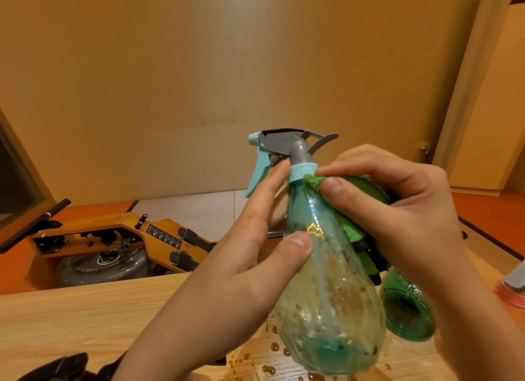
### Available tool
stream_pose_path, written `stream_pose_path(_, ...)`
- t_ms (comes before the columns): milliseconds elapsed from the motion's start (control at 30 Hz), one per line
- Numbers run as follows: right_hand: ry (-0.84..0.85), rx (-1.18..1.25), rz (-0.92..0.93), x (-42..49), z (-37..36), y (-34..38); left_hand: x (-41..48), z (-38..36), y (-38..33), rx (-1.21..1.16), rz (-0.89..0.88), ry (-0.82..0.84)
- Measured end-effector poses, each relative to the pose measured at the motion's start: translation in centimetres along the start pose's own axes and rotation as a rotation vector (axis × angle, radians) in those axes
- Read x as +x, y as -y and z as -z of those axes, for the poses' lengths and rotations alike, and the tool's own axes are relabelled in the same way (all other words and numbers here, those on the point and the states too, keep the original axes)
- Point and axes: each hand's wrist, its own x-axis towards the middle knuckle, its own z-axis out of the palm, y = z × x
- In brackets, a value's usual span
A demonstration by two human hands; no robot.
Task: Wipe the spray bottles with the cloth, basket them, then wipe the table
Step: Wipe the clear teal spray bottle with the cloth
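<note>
One bottle (326, 295) between left fingers (270, 187), right fingers' (358, 167) cloth (312, 183).

Likely an exercise room: a wooden rowing machine (127, 238) stands beyond the table (71, 318).

Behind the held spray bottle (326, 281), the right hand (397, 210) hides much of the cloth (366, 187) and the top of a second green bottle (409, 309); far right of the spray bottle a pink-rimmed object (511, 295), and to its lower left dark objects (65, 366), are cut off by the frame edge.

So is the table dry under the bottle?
No, brown drops lie on the table right below the bottle.
</note>
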Motion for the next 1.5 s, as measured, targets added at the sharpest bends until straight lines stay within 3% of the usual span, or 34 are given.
stream_pose_path(333,0.087,-0.045,0.037,-0.1,0.3,0.0,0.6,-0.2,0.6,-0.087,0.035,-0.053)
stream_pose_path(567,0.364,0.009,0.01,0.1,2.2,0.6,0.8,0.5,0.7,-0.115,-0.027,-0.124)
stream_pose_path(733,0.121,-0.024,0.045,0.1,1.0,0.0,0.7,0.2,0.4,-0.137,-0.029,-0.088)
stream_pose_path(933,0.359,-0.008,0.033,0.1,2.0,0.4,1.0,0.4,0.5,-0.193,-0.027,-0.14)
stream_pose_path(1100,0.109,-0.071,0.083,0.1,0.9,0.2,0.7,-0.2,0.2,-0.178,-0.035,-0.101)
stream_pose_path(1300,0.347,-0.012,0.048,-0.1,1.9,0.6,1.0,0.3,0.1,-0.201,-0.055,-0.182)
stream_pose_path(1500,0.111,-0.004,0.038,0.0,0.6,0.0,0.8,-0.3,0.0,-0.146,-0.049,-0.16)
